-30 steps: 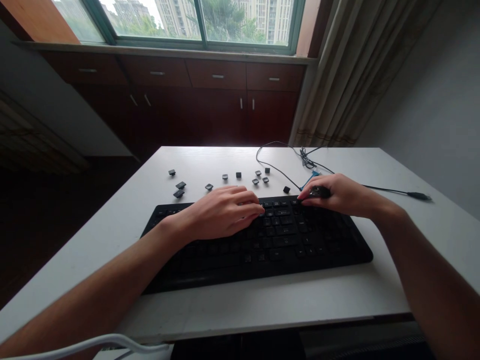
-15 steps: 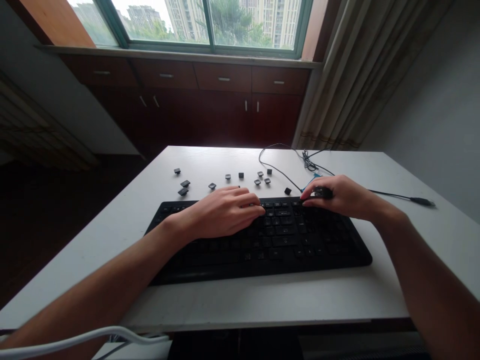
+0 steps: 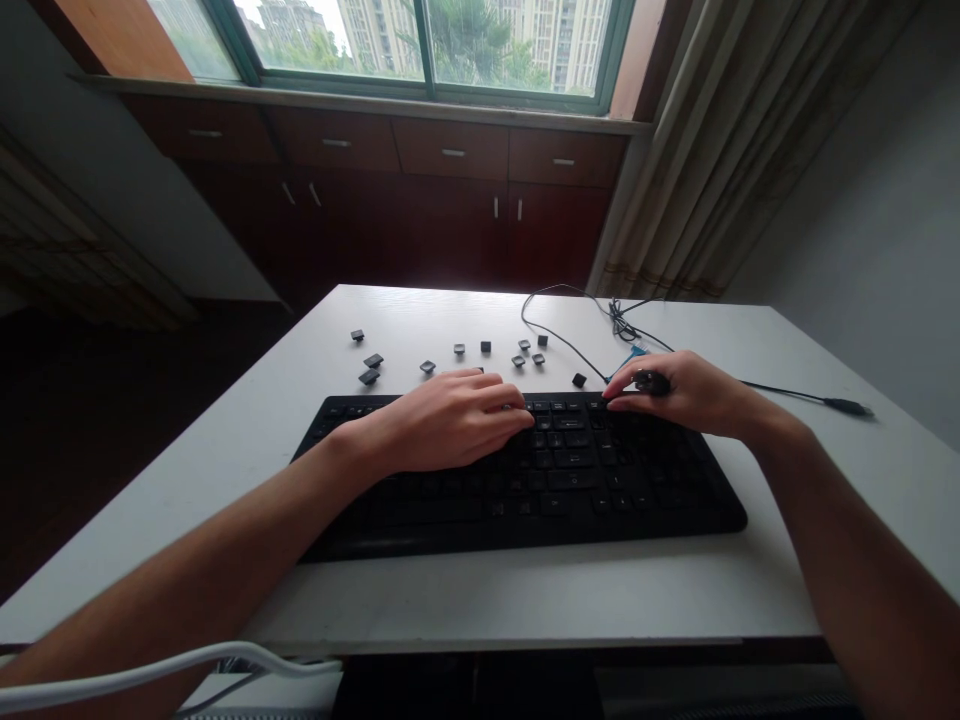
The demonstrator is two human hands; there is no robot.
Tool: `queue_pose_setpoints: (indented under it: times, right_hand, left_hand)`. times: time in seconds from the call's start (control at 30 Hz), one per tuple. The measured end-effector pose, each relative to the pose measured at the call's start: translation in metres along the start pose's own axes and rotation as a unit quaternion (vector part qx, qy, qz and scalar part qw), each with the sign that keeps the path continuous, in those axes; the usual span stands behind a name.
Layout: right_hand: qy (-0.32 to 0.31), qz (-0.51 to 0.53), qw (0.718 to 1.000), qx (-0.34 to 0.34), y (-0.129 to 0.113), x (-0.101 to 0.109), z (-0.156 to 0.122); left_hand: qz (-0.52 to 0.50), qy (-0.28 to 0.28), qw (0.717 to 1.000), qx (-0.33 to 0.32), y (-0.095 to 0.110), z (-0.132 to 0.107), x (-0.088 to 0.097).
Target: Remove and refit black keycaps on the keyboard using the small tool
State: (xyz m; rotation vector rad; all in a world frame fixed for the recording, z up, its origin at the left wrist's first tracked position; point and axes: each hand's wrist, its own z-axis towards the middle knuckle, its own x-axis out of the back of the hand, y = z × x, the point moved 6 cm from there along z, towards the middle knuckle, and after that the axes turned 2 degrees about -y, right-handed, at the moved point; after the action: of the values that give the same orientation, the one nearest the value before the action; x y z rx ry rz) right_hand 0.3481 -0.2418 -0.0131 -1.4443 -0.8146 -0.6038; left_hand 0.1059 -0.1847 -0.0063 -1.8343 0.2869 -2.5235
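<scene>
A black keyboard (image 3: 442, 535) lies across the white table, with dark gaps among its keys. Over its upper middle is my left hand (image 3: 450, 420), palm down, thumb and index finger drawn together at the keys. What they pinch, if anything, is hidden. At the keyboard's upper right edge, my right hand (image 3: 660, 390) is closed on a small dark tool (image 3: 651, 382), its rounded end facing me. The tool's tip is too dark to make out. Several loose keycaps (image 3: 427, 367) are scattered behind the keyboard, and a single keycap (image 3: 579, 380) sits close to its back edge.
A thin black cable (image 3: 621, 320) is bundled behind my right hand and runs to a dark plug (image 3: 847, 407). A blue bristled object (image 3: 637, 352) lies partly behind that hand. The white table (image 3: 450, 605) ends near me; a white tube (image 3: 172, 660) crosses the lower left.
The view has tilted and shifted slightly. Both hands keep nearly the same places on the keyboard, and the loose keycaps lie as before.
</scene>
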Motion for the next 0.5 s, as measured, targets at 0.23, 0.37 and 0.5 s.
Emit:
queue_pose_setpoints:
  times: [0.23,0.37,0.5]
  right_hand:
    - [0.005,-0.006,1.000,0.015,-0.0028,-0.0019,0.0010]
    - [0.008,-0.008,1.000,0.023,-0.0058,-0.0020,0.0012]
    - [0.004,0.001,1.000,0.004,-0.0041,-0.0024,0.0019]
  left_hand:
    - [0.005,-0.007,1.000,0.007,-0.0009,-0.0001,-0.0011]
    - [0.004,-0.005,1.000,0.005,-0.0009,-0.0013,-0.0017]
    - [-0.001,-0.006,1.000,0.005,-0.0009,-0.0009,-0.0011]
